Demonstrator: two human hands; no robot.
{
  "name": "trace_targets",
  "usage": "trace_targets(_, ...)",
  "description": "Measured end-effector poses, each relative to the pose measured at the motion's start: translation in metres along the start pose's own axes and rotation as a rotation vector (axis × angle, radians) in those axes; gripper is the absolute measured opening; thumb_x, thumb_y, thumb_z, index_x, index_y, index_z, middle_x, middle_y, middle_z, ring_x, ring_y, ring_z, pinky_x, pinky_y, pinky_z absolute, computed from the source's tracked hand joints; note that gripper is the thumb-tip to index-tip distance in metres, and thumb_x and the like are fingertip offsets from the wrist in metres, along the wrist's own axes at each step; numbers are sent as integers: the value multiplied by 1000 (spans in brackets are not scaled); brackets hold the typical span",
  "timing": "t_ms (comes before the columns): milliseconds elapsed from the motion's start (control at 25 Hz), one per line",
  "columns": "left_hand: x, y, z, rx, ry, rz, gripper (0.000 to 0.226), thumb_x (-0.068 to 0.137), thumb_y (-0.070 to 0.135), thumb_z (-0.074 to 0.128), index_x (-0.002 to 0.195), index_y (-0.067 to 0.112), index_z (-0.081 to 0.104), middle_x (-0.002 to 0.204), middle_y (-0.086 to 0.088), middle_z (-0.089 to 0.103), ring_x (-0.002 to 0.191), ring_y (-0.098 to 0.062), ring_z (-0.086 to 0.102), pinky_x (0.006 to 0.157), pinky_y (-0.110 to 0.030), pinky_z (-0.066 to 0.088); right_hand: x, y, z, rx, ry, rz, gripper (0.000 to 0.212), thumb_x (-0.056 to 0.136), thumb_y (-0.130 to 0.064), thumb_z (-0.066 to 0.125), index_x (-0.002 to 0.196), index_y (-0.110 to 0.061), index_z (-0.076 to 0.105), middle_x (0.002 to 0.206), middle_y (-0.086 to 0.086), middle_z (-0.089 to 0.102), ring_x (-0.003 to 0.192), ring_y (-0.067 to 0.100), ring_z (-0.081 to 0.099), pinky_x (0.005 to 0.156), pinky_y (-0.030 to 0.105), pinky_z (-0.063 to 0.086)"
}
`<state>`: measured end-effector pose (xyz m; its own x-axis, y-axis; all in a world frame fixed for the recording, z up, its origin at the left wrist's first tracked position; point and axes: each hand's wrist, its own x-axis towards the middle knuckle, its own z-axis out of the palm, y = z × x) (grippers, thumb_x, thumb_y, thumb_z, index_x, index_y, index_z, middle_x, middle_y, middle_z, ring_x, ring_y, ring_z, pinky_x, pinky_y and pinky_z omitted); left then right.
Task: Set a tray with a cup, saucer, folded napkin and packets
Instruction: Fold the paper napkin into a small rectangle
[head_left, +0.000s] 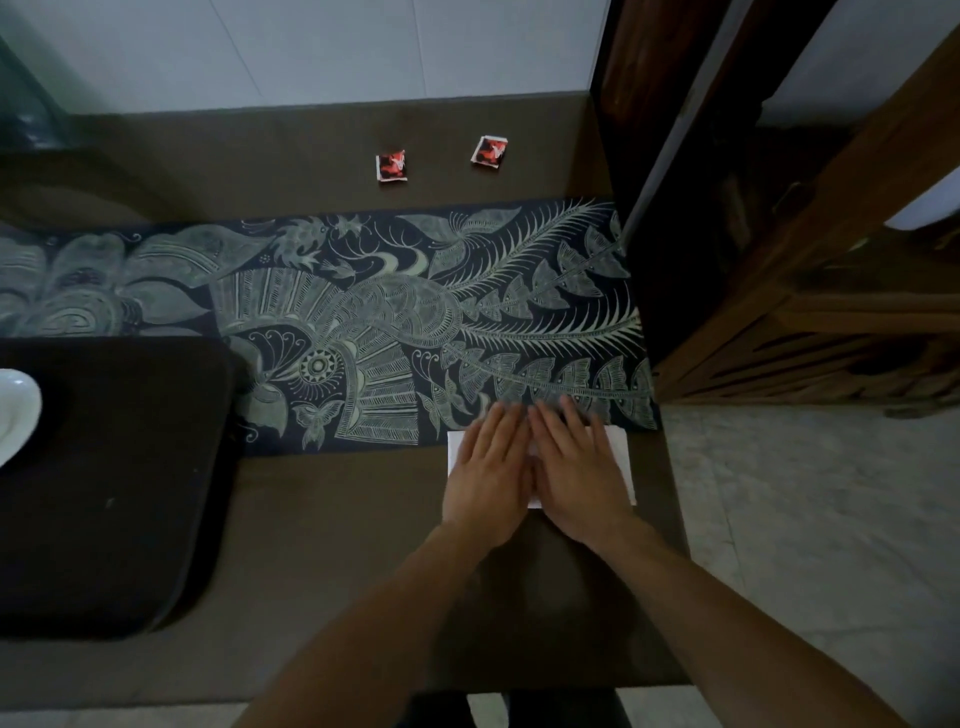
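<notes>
hands flat on the napkin, pressing a fold

both hands lie spread and flat, side by side, palms down. left hand (488, 480) and right hand (582, 473) touch along the inner edges, fingers straight, gripping nothing. under them lies the white napkin (618, 452), showing only as a strip past the right hand's outer edge, a sliver beyond the left hand, and a small corner between the wrists. its far edge meets the patterned runner (415, 322), which the fingertips overlap.

handling, as a judgement: the napkin looks thin, light and limp. it should crease under flat pressure but will slide on the table (322, 519) if pushed sideways, so pressing straight down suits it. to lift it, pinch a folded edge or corner with thumb and finger, best at the exposed side by the right hand, and carry it supported so the fold does not fall open. whether it is paper or cloth i cannot tell.

well to the left of the left hand sits the dark tray (114, 493), with a white dish (15, 410) at its far left, cut by the frame; whether it is cup or saucer i cannot tell. two red packets (390, 166) (489, 152) lie far ahead of the fingertips, beyond the runner, apart from each other. small and flat, they should pick up easily by an edge.
</notes>
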<state>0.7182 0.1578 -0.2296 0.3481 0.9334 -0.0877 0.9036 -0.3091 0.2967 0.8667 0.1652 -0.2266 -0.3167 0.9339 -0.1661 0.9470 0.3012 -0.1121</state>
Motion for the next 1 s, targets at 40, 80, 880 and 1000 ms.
trace_targets(40, 1, -1, 9, 32, -23, -19, 56, 102, 36, 22, 152, 11, 22, 161, -8, 17, 149, -21, 5, 120, -45, 16, 0, 5, 9, -14, -19, 3, 61, 99, -43, 25, 151, -10, 23, 160, 9, 22, 149, 28, 10, 118, 52, 17)
trace_targets(80, -1, -2, 14, 63, -41, -25, 58, 102, 38, 19, 153, 11, 18, 162, -7, 12, 150, -19, 1, 120, -45, 14, -2, 9, 16, -18, -25, 6, 62, 100, -44, 24, 152, -11, 20, 161, 9, 17, 149, 27, 8, 118, 51, 15)
trace_targets(880, 10, -63, -52, -43, -243, -306, 52, 85, 42, 64, 133, 29, 49, 133, 0, 47, 126, -23, 37, 107, -43, 34, -1, 79, -34, 258, -155, 185, 44, 83, -31, 68, 125, -23, 57, 123, 2, 52, 114, 22, 48, 89, 34, 43)
trace_targets(1000, 12, -66, -60, -229, -274, -425, 35, 88, 26, 63, 121, 18, 58, 122, -7, 56, 119, -26, 45, 102, -42, 41, 2, 78, -39, 520, -198, 319, 34, 79, -19, 71, 111, -17, 60, 114, 5, 56, 99, 21, 54, 75, 30, 42)
